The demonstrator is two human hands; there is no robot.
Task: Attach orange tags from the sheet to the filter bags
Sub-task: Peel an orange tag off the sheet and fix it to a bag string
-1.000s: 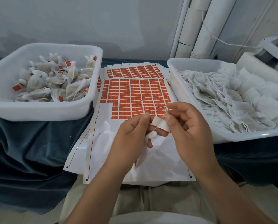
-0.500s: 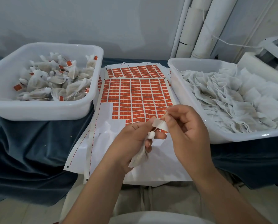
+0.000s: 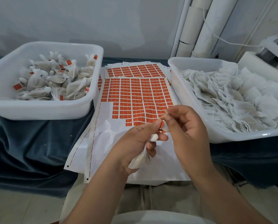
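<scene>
One small white mesh filter bag (image 3: 141, 159), pale tan in the body and knotted into a puff at the neck, gripped in the curled left hand (image 3: 133, 143) over the bare lower part of the white backing sheet of orange rectangular tags (image 3: 135, 97). Just above the knot, a single folded orange-and-white paper tag (image 3: 162, 124), pinched between thumb and forefinger of the right hand (image 3: 185, 131), left thumb tip touching it. Left of the sheet, tagged bags heaped in a white plastic tub (image 3: 38, 110); right of it, untagged ones in a second white tub (image 3: 232, 138).
</scene>
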